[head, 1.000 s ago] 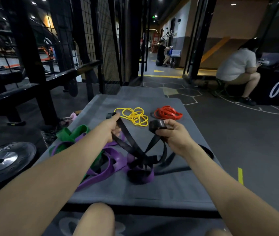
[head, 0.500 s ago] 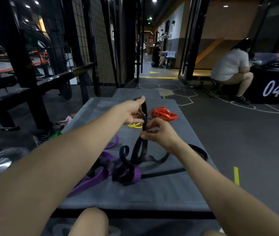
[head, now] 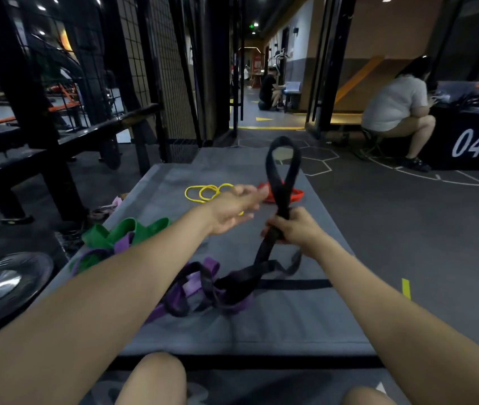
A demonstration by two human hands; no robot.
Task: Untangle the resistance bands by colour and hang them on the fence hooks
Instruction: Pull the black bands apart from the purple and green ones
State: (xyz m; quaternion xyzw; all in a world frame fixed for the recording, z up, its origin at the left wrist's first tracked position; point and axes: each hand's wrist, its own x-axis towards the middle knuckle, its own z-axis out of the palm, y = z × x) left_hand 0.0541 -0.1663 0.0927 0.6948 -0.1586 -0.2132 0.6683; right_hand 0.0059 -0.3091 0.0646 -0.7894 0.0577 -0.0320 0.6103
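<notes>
My right hand grips the black band so that a loop of it stands upright above my fist. Its lower part trails down into a knot with the purple band on the grey mat. My left hand hovers just left of the black loop, fingers relaxed and blurred, holding nothing. A green band lies tangled with more purple band at the mat's left edge. A yellow band and a red band lie coiled at the mat's far end.
A black mesh fence and rack beams stand to the left. A weight plate lies on the floor at left. A person in a white shirt crouches by a black box marked 04 at right. My knees show at the bottom.
My right hand has closed round the black band and lifted it, so a loop now stands up. My left hand has let go of the band and drawn slightly left.
</notes>
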